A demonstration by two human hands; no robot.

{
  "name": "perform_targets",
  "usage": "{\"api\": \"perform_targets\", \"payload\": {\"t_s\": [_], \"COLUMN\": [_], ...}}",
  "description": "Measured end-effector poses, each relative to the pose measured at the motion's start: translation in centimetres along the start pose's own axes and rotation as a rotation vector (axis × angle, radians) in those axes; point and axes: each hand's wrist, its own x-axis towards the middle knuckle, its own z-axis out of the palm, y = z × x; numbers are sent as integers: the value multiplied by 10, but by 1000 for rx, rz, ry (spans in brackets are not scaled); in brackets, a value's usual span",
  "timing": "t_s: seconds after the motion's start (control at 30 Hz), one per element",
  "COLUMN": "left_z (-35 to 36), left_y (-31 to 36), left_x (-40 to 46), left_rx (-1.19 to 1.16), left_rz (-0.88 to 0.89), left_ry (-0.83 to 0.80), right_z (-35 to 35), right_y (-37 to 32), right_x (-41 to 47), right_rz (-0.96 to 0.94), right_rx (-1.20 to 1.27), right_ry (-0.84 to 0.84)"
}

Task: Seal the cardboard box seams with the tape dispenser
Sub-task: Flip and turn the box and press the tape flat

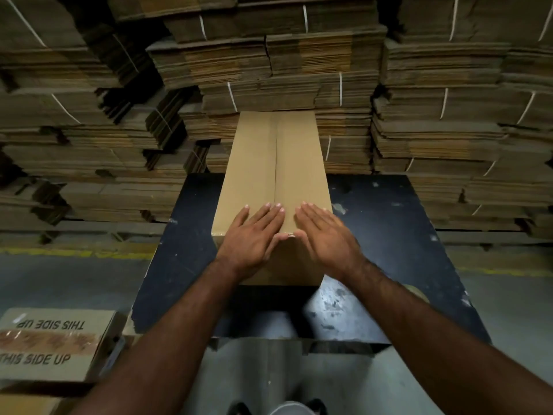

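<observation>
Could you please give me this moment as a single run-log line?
left hand: flat on cardboard box | right hand: flat on box | centre seam: flaps closed | table: box on it | tape dispenser: not identifiable

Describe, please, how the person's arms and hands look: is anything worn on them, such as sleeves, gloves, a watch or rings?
Both forearms are bare as far as the frame shows: no sleeve is visible. The left hand and the right hand wear no gloves. No watch or bracelet shows at either wrist, and no ring shows on the visible fingers. The fingernails are short and pale.
</observation>
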Motion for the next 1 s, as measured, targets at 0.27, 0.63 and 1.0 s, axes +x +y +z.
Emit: {"api": "perform_targets", "payload": {"t_s": [0.27, 0.63, 1.0], "left_z": [9, 11, 9], "left_y": [6, 50, 53], "left_x": [6, 20, 18], "left_rx": [58, -28, -90], "left_rz": [18, -130, 128], "left_ry": [-3, 28, 83], "right_z": [9, -1, 4], "right_y": [28, 48, 32], "right_x": [-6, -19, -57], "right_rz": [-149, -40, 345], "right_rx": [-64, 12, 504], "right_ry": [28, -33, 202]}}
